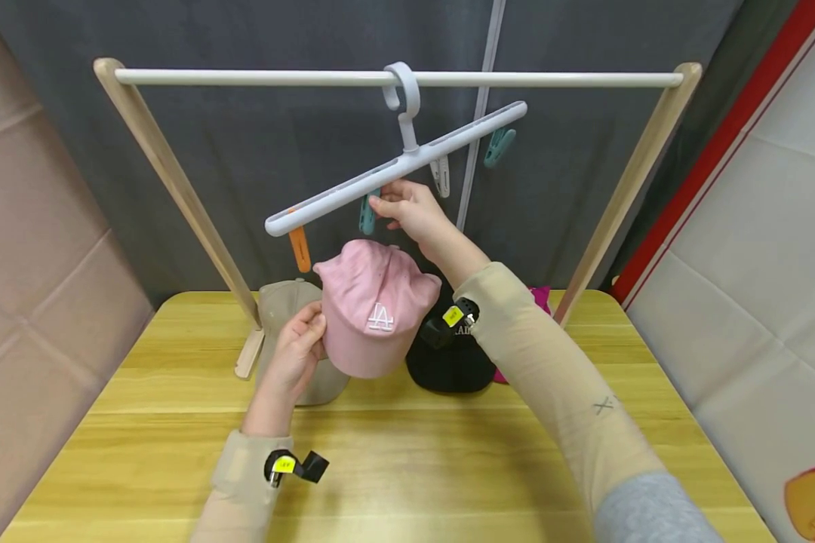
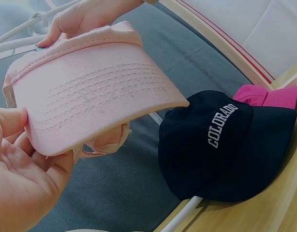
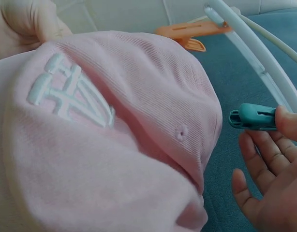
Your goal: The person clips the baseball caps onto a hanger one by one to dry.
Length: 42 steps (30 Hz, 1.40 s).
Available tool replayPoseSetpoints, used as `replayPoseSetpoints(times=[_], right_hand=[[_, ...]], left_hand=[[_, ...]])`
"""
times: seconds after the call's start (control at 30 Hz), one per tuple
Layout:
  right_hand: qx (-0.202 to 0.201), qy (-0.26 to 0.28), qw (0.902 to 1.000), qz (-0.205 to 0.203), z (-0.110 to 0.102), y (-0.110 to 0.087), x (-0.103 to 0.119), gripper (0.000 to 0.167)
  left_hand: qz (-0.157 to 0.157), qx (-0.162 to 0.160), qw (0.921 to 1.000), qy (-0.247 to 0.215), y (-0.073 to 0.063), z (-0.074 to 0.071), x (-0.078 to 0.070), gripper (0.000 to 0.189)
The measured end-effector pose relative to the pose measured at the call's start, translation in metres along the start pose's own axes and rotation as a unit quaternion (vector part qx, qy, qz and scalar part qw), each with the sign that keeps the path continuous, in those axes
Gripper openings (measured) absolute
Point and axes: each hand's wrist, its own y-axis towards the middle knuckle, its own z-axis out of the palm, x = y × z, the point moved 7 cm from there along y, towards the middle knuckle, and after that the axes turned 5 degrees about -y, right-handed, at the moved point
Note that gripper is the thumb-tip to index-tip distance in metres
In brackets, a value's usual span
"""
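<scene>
My left hand [image 1: 297, 348] grips a pink baseball cap [image 1: 380, 286] by the side of its brim, thumb on one face and fingers on the other. White LA letters mark the cap's front. Above it, my right hand [image 1: 414, 215] pinches a teal clothespin [image 1: 368, 213] that hangs from a white clip hanger [image 1: 353, 187]. In the right wrist view that clothespin [image 3: 255, 117] lies between thumb and fingers, apart from the cap's crown [image 3: 139, 96]. The hanger tilts, its left end lower. An orange clothespin [image 1: 299, 249] hangs at that low end.
A white clothespin [image 1: 441, 176] and another teal one [image 1: 499, 146] hang on the hanger's right half. The hanger hooks over a white rail [image 1: 258, 78] on wooden legs. On the wooden table [image 1: 394, 467] stand a beige cap [image 1: 326, 381], a black COLORADO cap [image 2: 221, 145] and a magenta cap [image 2: 269, 96].
</scene>
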Motion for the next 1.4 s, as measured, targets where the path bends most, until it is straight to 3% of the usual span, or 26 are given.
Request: replayPoseSetpoints(times=[0.3, 0.9, 1.4], right_hand=[[0.002, -0.002, 1.0, -0.004, -0.001, -0.003, 0.002, 0.011], [0.026, 0.014, 0.9996, 0.0, -0.003, -0.005, 0.005, 0.011], [0.041, 0.003, 0.9991, -0.014, -0.004, -0.009, 0.009, 0.008]], left_hand=[[0.024, 0.02, 0.9995, -0.004, 0.003, 0.006, -0.006, 0.028], [0.026, 0.039, 0.9989, -0.006, 0.007, 0.014, -0.015, 0.026], [0.043, 0.012, 0.9989, -0.015, 0.009, 0.013, -0.018, 0.029]])
